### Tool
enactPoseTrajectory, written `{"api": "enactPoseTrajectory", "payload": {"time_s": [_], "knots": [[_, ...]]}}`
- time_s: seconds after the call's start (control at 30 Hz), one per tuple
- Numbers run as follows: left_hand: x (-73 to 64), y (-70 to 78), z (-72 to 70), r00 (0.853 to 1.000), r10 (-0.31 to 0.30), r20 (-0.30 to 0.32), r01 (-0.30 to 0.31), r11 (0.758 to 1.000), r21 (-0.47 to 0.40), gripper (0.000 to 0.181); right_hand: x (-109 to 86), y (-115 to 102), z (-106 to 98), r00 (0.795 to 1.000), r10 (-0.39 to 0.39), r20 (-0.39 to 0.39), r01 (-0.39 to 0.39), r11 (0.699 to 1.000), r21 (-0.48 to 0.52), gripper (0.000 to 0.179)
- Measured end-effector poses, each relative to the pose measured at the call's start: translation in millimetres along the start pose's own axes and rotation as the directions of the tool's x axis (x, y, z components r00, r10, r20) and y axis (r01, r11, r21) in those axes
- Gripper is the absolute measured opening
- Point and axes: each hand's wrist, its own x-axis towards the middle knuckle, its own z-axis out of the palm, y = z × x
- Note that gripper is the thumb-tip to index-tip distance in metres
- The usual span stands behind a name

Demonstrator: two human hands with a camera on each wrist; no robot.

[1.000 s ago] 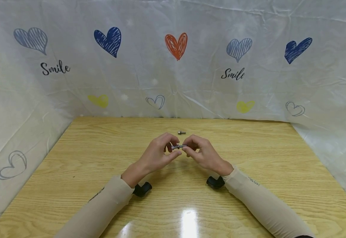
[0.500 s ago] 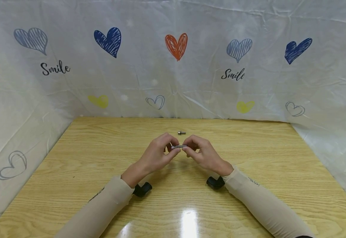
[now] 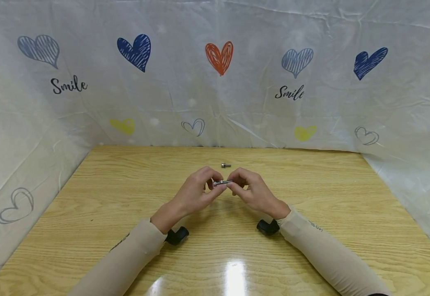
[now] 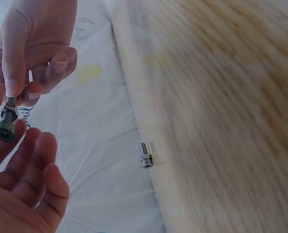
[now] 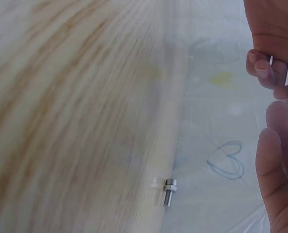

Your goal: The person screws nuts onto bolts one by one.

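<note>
In the head view my right hand (image 3: 253,189) pinches the threaded end of a metal socket-head bolt (image 3: 227,181) between thumb and forefinger. My left hand (image 3: 200,191) comes in from the other side, its thumb and forefinger around the nut. Close up in the left wrist view, the hex nut (image 4: 9,111) sits partway along the thread, and the round bolt head (image 4: 6,133) faces the camera. Left-hand fingers (image 4: 44,150) curl loosely below it. A second bolt with a nut on it (image 3: 226,165) lies on the table just beyond both hands.
The wood-grain table (image 3: 126,181) ends at a white hanging sheet (image 3: 251,98) printed with hearts, which also runs along both sides. Black curved wrist pieces (image 3: 178,235) sit under the forearms, close over the table.
My left thumb shifts back and then forward along the nut, hiding and showing parts of it. The right hand and the bolt on the table stay in place.
</note>
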Motion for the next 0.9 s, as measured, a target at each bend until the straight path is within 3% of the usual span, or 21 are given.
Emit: {"api": "enactPoseTrajectory", "payload": {"time_s": [0.17, 0.4, 0.7, 0.9], "knots": [[1.2, 0.9, -0.5, 0.999, 0.039, -0.020, -0.040, 0.999, -0.015, 0.022, -0.6, 5.8, 1.7, 1.000, 0.026, 0.003, -0.026, 1.000, 0.003, 0.006], [1.5, 2.4, -1.2, 0.997, 0.067, -0.031, -0.066, 0.998, 0.006, 0.020, -0.3, 6.6, 2.5, 0.999, 0.051, 0.010, -0.051, 0.999, 0.012, 0.005], [0.3, 1.6, -0.9, 0.998, 0.052, -0.027, -0.051, 0.999, 0.016, 0.010, -0.7, 3.9, 1.4, 1.000, 0.013, 0.002, -0.013, 1.000, 0.001, 0.006], [-0.6, 0.6, -0.3, 1.000, 0.007, -0.009, -0.007, 1.000, 0.019, 0.005, -0.3, -0.4, 0.3, 1.000, -0.007, 0.003, 0.007, 1.000, -0.004, 0.004]]}}
